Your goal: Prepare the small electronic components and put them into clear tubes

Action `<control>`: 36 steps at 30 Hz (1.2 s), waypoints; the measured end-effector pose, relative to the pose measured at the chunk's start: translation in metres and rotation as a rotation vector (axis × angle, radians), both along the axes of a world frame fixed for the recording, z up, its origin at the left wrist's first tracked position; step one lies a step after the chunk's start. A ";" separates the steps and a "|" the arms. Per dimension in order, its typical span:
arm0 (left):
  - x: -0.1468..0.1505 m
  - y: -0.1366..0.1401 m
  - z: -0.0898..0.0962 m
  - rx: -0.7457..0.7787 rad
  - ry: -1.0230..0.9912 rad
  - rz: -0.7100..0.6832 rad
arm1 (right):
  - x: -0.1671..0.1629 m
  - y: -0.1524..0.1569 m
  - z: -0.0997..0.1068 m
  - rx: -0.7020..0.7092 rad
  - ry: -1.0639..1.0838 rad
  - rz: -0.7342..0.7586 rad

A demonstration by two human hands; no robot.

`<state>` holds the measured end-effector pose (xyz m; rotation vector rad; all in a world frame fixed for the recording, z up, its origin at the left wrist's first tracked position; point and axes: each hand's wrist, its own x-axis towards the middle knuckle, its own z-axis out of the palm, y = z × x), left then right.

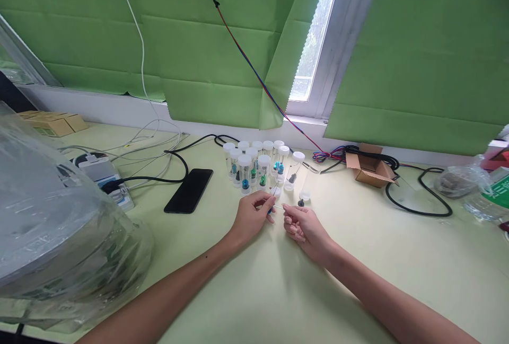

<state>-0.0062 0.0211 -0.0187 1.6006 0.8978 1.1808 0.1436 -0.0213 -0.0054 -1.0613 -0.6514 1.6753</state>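
My left hand (pixel 254 214) is closed in a pinch around a small blue piece (pixel 270 210), mostly covered by the fingers. My right hand (pixel 305 227) faces it, thumb and forefinger pinched at the end of a thin whitish stick (pixel 278 207) that spans the gap between the hands. Just beyond stand several clear capped vials (pixel 245 174), holding small blue, green or dark pieces with thin shafts. A vial with a dark piece (pixel 294 172) stands at the group's right. Near my right hand, a white cap (pixel 304 195) lies beside a small dark piece (pixel 301 203).
A black phone (pixel 189 190) lies left of the vials. Farther left are a power strip (pixel 115 185) with cables and a large plastic-wrapped object (pixel 59 227). An open cardboard box (pixel 369 172) and black cable (pixel 417 211) lie right, with a bagged item (pixel 463 178) beyond.
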 end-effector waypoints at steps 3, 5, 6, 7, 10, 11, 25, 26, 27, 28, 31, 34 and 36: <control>0.000 0.000 0.001 -0.008 -0.007 0.002 | 0.001 0.001 -0.001 0.027 -0.018 0.007; 0.000 0.001 0.002 -0.028 -0.018 0.003 | 0.000 0.002 -0.002 0.065 -0.053 0.007; 0.000 0.001 0.003 -0.041 -0.023 0.003 | 0.000 0.002 -0.002 0.084 -0.074 0.007; 0.000 0.001 0.004 -0.054 -0.026 0.001 | 0.000 0.002 -0.002 0.106 -0.095 0.007; 0.001 0.001 0.008 -0.097 -0.042 -0.005 | 0.000 0.001 -0.003 0.200 -0.150 0.012; 0.001 0.001 0.009 -0.113 -0.050 -0.008 | 0.000 0.001 -0.003 0.235 -0.167 0.017; 0.000 -0.001 0.015 -0.265 -0.134 -0.085 | 0.008 0.001 0.003 0.564 -0.436 0.098; 0.000 -0.002 0.015 -0.270 -0.136 -0.087 | 0.008 0.001 0.003 0.579 -0.451 0.093; 0.000 -0.002 0.015 -0.275 -0.139 -0.090 | 0.008 0.000 0.003 0.591 -0.463 0.086; 0.000 -0.002 0.015 -0.279 -0.143 -0.092 | 0.008 0.000 0.002 0.600 -0.475 0.077; 0.000 -0.002 0.014 -0.284 -0.157 -0.100 | 0.007 -0.001 0.000 0.612 -0.501 0.048; 0.000 -0.002 0.014 -0.284 -0.165 -0.103 | 0.006 -0.002 -0.001 0.608 -0.516 0.032; 0.000 -0.002 0.013 -0.285 -0.163 -0.101 | 0.005 -0.002 -0.001 0.602 -0.516 0.028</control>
